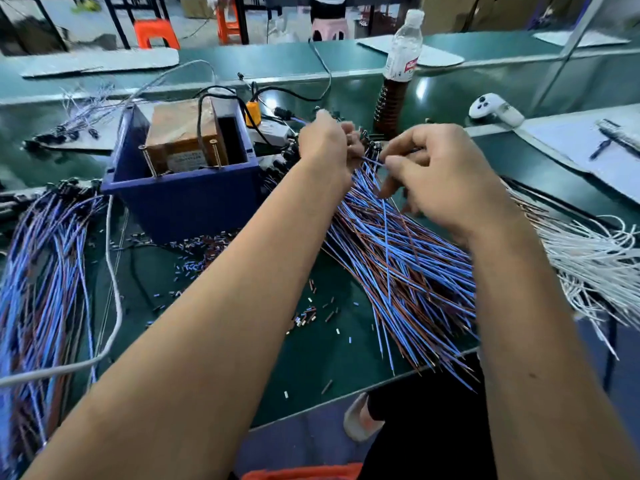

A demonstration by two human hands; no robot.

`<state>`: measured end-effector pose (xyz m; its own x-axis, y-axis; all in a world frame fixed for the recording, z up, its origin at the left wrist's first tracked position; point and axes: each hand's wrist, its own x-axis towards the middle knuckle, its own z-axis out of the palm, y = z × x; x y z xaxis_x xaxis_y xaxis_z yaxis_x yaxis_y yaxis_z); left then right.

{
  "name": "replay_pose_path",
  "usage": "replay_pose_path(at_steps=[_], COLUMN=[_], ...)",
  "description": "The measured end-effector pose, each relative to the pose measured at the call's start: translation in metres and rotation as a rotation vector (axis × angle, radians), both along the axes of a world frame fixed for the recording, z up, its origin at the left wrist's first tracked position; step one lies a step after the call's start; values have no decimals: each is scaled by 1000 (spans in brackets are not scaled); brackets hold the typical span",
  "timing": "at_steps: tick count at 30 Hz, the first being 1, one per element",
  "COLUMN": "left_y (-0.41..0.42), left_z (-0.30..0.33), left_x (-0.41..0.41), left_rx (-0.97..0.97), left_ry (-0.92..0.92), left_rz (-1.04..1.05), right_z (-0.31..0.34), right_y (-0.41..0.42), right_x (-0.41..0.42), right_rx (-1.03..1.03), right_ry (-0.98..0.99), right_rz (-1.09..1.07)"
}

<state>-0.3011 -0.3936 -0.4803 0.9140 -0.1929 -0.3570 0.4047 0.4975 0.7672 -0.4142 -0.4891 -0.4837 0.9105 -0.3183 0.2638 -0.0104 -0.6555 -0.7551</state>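
The left hand (325, 143) grips a thick bundle of blue and brown wires (398, 265) at its far end, fingers (348, 133) curled round the strands just below the black plugs. From there the bundle fans out toward the person across the counter (329, 362), and its loose tips reach past the front edge. The right hand (440, 174) pinches one thin blue strand (372, 163) between thumb and forefinger, close beside the left hand. Its other fingers hang loosely bent.

The strands cross one another thickly, so drawing the pinched one out could drag its neighbours along and knot the fan. The strand is thin and smooth, and the pinch may slip. A hard tug might also strain it where it meets its plug.

If the left grip slackens, the bundle could splay and slide off the edge, since the tips already overhang. The white wires (588, 258) lie close on the right, where a sweep of the forearm could snag them and mix the two lots. A sudden jerk away from the person might knock the bottle (403, 46) standing just behind the hands.
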Motion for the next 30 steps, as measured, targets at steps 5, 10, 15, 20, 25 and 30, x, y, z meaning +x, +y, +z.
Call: replay_pose_path(at_steps=[5, 10, 15, 20, 25, 30], left_y=[5, 3, 10, 24, 68, 144], left_z=[-40, -40, -45, -57, -59, -62], left_x=[5, 13, 9, 2, -13, -33], left_rx=[894, 782, 1389, 1415, 1160, 1161], left_ry=[-431, -517, -807, -837, -794, -938], left_rz=[-85, -59, -47, 36, 175, 222], right_z=[-6, -13, -31, -57, -57, -51], right_y=[1, 9, 22, 42, 69, 144], right_x=[-2, -3, 1, 7, 12, 13], right_rx=[-314, -353, -510, -656, -684, -614], right_ry=[54, -69, 72, 142, 63, 53], right_rz=[-117, -171, -218, -221, -207, 115])
